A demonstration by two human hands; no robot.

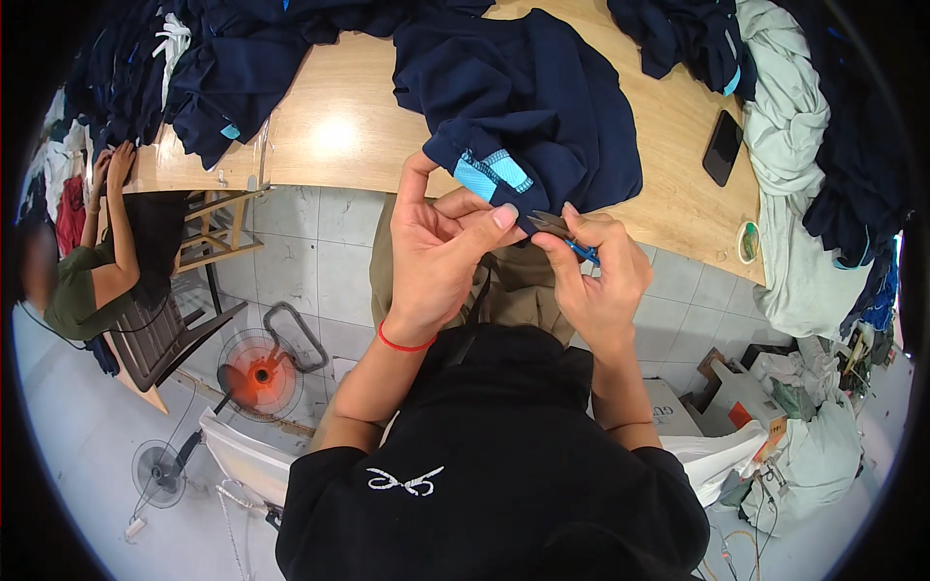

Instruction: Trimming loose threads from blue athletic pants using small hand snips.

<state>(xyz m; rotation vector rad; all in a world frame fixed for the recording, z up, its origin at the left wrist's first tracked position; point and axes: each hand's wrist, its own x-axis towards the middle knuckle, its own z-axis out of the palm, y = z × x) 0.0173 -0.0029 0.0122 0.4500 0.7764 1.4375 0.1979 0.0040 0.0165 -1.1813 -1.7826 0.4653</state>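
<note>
A navy blue garment [542,97] lies bunched over the near edge of the table, its lower end lifted in my hands. Light blue patches [492,174] with dark stitched edges show on that end. My left hand [441,232] pinches the cloth just below the patches, thumb on top. In my right hand [603,271] is a small pair of thread snips [572,238] with blue handles, gripped between thumb and fingers. The blades point left, at the garment's edge beside my left thumb. Whether they touch a thread is too small to tell.
More navy garments [242,82] lie across the table [339,107]. A black phone [723,148] and a small round dish [748,242] sit at the right, by pale green cloth [790,126]. Another person [97,271] works at far left. A fan [260,375] stands on the floor.
</note>
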